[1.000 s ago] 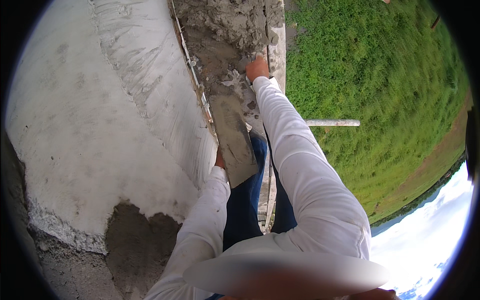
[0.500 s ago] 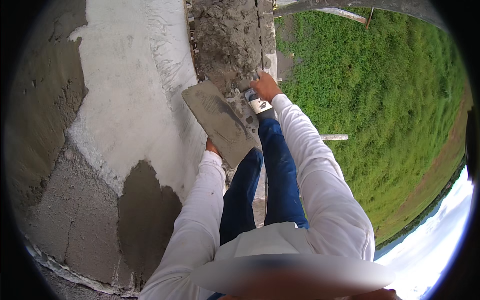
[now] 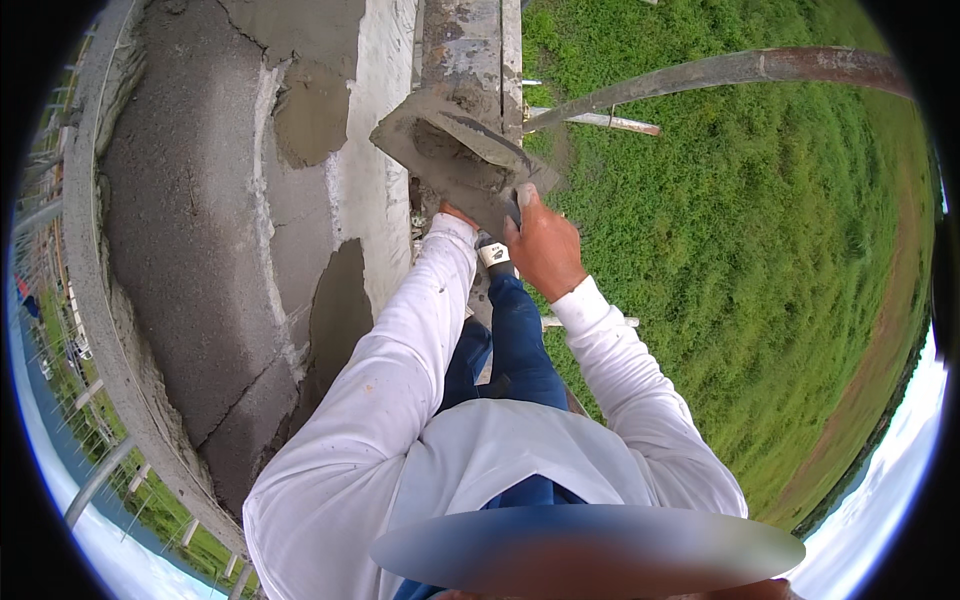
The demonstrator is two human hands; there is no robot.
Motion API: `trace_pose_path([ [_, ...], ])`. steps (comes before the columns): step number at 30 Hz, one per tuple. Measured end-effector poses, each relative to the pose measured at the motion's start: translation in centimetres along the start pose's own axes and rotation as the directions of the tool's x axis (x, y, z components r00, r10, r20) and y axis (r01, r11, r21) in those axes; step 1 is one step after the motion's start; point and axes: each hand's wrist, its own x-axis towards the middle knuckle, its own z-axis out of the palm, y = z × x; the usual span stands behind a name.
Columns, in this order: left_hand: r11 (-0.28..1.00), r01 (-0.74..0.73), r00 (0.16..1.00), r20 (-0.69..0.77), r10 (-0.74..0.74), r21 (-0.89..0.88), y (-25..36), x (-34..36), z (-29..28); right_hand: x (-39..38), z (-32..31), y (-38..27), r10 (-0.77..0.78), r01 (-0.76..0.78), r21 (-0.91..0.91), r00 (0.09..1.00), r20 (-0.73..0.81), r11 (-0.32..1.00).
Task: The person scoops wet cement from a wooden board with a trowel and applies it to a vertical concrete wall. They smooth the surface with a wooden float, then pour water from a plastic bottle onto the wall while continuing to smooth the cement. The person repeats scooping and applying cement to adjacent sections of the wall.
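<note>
My left hand (image 3: pixel 458 212) is under a mortar-smeared plasterer's hawk (image 3: pixel 397 132), mostly hidden by it, with only the back near the wrist showing. The hawk is held level with the wall edge, and a wet heap of grey mortar (image 3: pixel 447 150) lies on it. My right hand (image 3: pixel 546 246) is closed round the handle of a trowel (image 3: pixel 513 211) at the hawk's right side. The trowel's blade is coated in mortar and hard to tell apart from the load.
Left of me runs a wall (image 3: pixel 190 230) with rough grey, damp and pale plastered patches. I stand on a narrow plank walkway (image 3: pixel 460 50) stained with mortar. A curved metal pole (image 3: pixel 720 75) crosses at the upper right, above green grass (image 3: pixel 700 220) far below.
The hawk has come up closer to me and turned, and a heap of mortar now shows on it. My right hand has risen from low by the walkway to the hawk. The view has shifted.
</note>
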Motion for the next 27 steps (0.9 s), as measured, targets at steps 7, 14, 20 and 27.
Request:
trace_pose_path([
  [7,0.994,-0.098,0.993,0.077,0.094,0.045,5.3,-0.5,8.1,-1.6,-8.4,-3.2,-0.149,0.167,0.036,0.941,-0.304,0.985],
  [14,0.960,-0.237,0.963,0.168,0.212,0.148,12.5,0.1,13.6,-2.5,-11.8,0.8,0.187,-0.188,0.026,0.939,-0.288,0.982],
  [20,0.886,-0.330,0.943,0.165,0.291,0.326,14.6,-0.6,17.6,-1.0,-5.5,0.0,0.117,-0.046,0.221,0.940,-0.320,0.974],
  [27,0.068,-0.243,0.732,0.137,0.667,0.968,16.1,-2.6,21.2,2.4,-6.1,-1.9,0.034,0.111,0.437,0.950,-0.310,0.893],
])
